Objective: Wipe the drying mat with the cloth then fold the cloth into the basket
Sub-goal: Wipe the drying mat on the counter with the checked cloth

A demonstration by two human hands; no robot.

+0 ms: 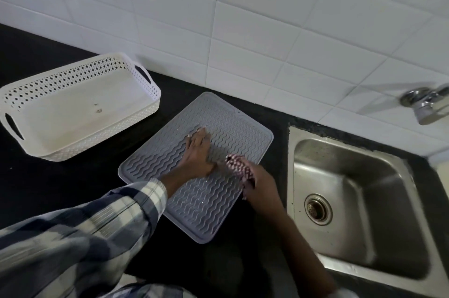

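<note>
**Cloth bunched in the right hand, mat pinned under the left**

Cloth, patterned dark and pale, sits crumpled in the right hand, whose fingers are curled shut around it just above the right edge of the drying mat. It looks soft, light and limp, so it should conform to the mat's wavy ridges under pressure and fold easily later; best taken by corners or an edge once it is spread out, not by the wad. Motion blur hides its exact pattern and whether it is damp.

The left hand lies flat on the mat, fingers extended and slightly spread, palm down, not gripping anything. Just right of those fingertips is the cloth. The grey mat looks flexible and rubbery, likely grippy on the dark table, yet light enough to shift, which would explain pressing it down.

Off to the left of the left fingers, well apart from the mat's near corner, stands the white perforated basket, empty and with cut-out handles. Right of the right hand is a steel sink.

No brand, label or readable writing shows anywhere.
</note>
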